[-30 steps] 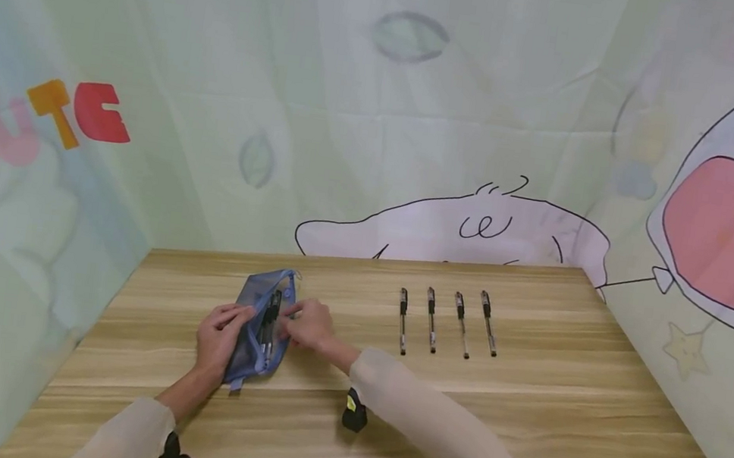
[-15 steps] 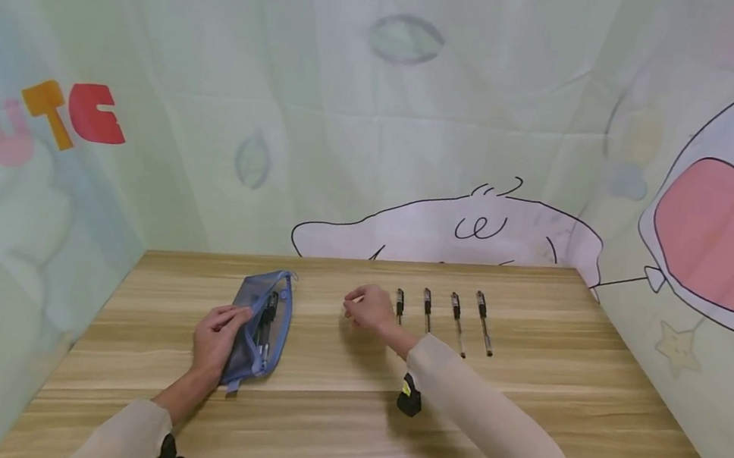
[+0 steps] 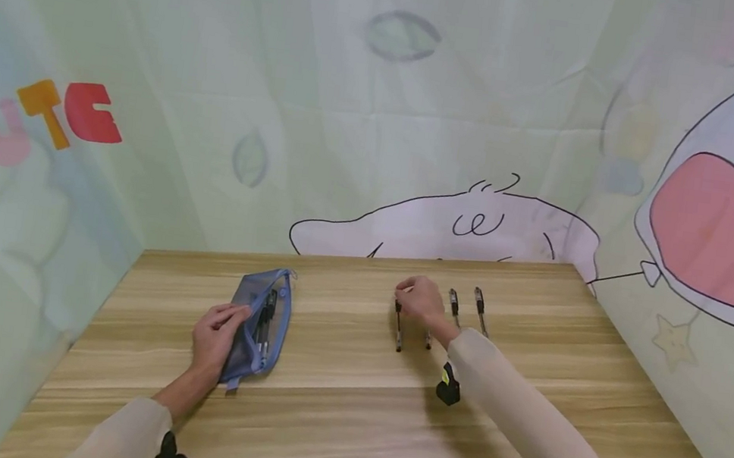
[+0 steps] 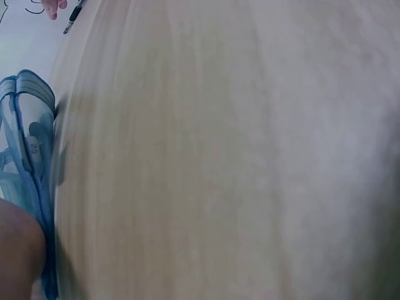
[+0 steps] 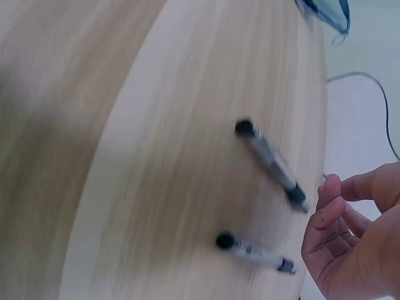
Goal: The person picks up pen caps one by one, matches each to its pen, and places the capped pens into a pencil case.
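A blue mesh pencil case lies unzipped at the left of the table, several black-capped pens showing in its opening. My left hand pinches the case's near-left side between thumb and fingers. To the right, my right hand hovers at the cap end of the leftmost loose pen, fingers loosely bent. In the right wrist view, that hand has nothing between its fingers, close to the cap of one pen. It partly covers the second pen in the head view.
Two more capped pens, one and another, lie right of my right hand, their lower ends behind the sleeve. The wooden table meets a printed cloth backdrop at its back and sides.
My right hand has left the pencil case's opening and moved right across the table to the row of loose pens. My left hand still holds the case in the same place.
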Demonstrator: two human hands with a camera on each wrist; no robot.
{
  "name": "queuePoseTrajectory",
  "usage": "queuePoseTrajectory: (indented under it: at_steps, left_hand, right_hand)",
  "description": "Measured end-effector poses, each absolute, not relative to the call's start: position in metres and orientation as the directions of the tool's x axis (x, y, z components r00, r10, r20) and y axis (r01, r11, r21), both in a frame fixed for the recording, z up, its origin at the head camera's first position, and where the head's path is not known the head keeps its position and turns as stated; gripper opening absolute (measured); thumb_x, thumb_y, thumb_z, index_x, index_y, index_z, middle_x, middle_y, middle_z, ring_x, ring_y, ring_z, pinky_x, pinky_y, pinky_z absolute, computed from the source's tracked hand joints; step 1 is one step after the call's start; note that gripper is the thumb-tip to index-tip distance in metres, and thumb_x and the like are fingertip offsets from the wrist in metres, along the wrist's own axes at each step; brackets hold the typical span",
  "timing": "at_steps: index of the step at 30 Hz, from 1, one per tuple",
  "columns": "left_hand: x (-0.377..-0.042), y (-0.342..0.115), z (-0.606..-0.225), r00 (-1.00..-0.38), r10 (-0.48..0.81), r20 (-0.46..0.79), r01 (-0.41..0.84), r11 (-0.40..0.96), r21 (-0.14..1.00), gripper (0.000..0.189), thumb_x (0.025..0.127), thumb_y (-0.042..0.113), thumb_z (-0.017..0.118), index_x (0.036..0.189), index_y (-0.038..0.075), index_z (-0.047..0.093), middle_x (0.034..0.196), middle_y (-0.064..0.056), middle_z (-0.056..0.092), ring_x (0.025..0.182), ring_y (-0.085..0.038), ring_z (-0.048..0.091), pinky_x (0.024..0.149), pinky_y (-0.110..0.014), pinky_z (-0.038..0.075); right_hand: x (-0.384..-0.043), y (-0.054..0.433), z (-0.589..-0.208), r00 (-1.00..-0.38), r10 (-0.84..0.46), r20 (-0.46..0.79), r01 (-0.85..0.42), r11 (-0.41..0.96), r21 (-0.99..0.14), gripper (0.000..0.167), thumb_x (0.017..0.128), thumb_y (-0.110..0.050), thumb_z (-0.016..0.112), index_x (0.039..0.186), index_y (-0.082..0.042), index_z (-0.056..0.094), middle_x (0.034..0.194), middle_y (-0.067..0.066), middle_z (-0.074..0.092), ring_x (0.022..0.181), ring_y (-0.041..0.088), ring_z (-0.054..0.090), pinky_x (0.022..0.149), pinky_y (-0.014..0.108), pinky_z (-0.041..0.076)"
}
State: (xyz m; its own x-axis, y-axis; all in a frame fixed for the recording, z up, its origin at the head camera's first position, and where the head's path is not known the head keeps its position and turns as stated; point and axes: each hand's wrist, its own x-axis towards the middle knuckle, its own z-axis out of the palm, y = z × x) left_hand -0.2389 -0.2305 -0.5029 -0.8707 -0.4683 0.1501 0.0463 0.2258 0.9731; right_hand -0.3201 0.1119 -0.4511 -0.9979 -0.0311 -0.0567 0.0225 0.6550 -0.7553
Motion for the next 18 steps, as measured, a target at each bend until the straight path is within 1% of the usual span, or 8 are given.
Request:
queuePoseTrajectory:
  at_steps: [3,6,9,13,16,18]
  left_hand:
    - [-0.239,-0.231,-0.505,-0.871,-0.468,0.15,0.043,0.231,0.972,0.031,0.09,0.018,0.078,0.112,-0.005,0.075,0.086,0.029,0.059,0.088,0.008,0.054,0.077,-0.006,0.042]
    - [-0.24,-0.232,-0.506,-0.872,-0.466,0.149,0.041,0.233,0.972,0.031,0.09,0.018,0.078,0.113,-0.003,0.076,0.086,0.03,0.058,0.088,0.009,0.053,0.077,-0.006,0.042]
    - [-0.24,-0.231,-0.505,-0.871,-0.467,0.154,0.048,0.231,0.972,0.031,0.09,0.018,0.078,0.112,-0.004,0.075,0.086,0.031,0.058,0.088,0.009,0.054,0.077,-0.006,0.042]
    - [-0.241,-0.23,-0.505,-0.87,-0.467,0.155,0.051,0.228,0.972,0.031,0.091,0.017,0.078,0.112,-0.006,0.075,0.086,0.03,0.059,0.089,0.007,0.054,0.077,-0.007,0.042]
    - [-0.24,-0.231,-0.505,-0.871,-0.467,0.155,0.048,0.233,0.971,0.03,0.091,0.017,0.077,0.112,-0.005,0.075,0.086,0.03,0.059,0.089,0.007,0.054,0.077,-0.008,0.042]
    - [-0.24,-0.231,-0.506,-0.87,-0.469,0.155,0.047,0.234,0.971,0.029,0.091,0.016,0.077,0.111,-0.005,0.076,0.085,0.031,0.059,0.089,0.007,0.054,0.076,-0.008,0.042]
  right_hand:
    - [-0.322,0.119,-0.451,-0.998,-0.005,-0.064,0.044,0.664,-0.747,0.026,0.099,-0.01,0.06,0.118,0.002,0.071,0.102,0.02,0.077,0.063,0.017,0.069,0.049,0.019,0.044]
    - [-0.323,0.122,-0.451,-0.998,0.003,-0.064,0.049,0.673,-0.738,0.025,0.098,-0.01,0.063,0.117,0.004,0.072,0.106,0.021,0.077,0.066,0.019,0.072,0.053,0.019,0.048]
    - [-0.322,0.122,-0.451,-0.997,-0.015,-0.073,0.042,0.705,-0.708,0.026,0.097,-0.013,0.066,0.116,0.004,0.072,0.104,0.02,0.077,0.065,0.016,0.07,0.054,0.02,0.049]
    - [-0.324,0.12,-0.455,-0.994,-0.027,-0.102,0.05,0.729,-0.683,0.027,0.098,-0.018,0.069,0.113,0.003,0.074,0.084,0.013,0.076,0.057,0.011,0.06,0.05,0.02,0.046]
    - [-0.328,0.12,-0.46,-0.993,-0.022,-0.117,0.064,0.732,-0.678,0.025,0.098,-0.02,0.069,0.107,0.002,0.076,0.067,0.006,0.069,0.05,0.009,0.052,0.046,0.019,0.041]
    - [-0.331,0.12,-0.464,-0.993,-0.02,-0.12,0.066,0.738,-0.672,0.023,0.098,-0.02,0.068,0.103,0.001,0.077,0.06,0.003,0.064,0.046,0.008,0.048,0.043,0.018,0.037]
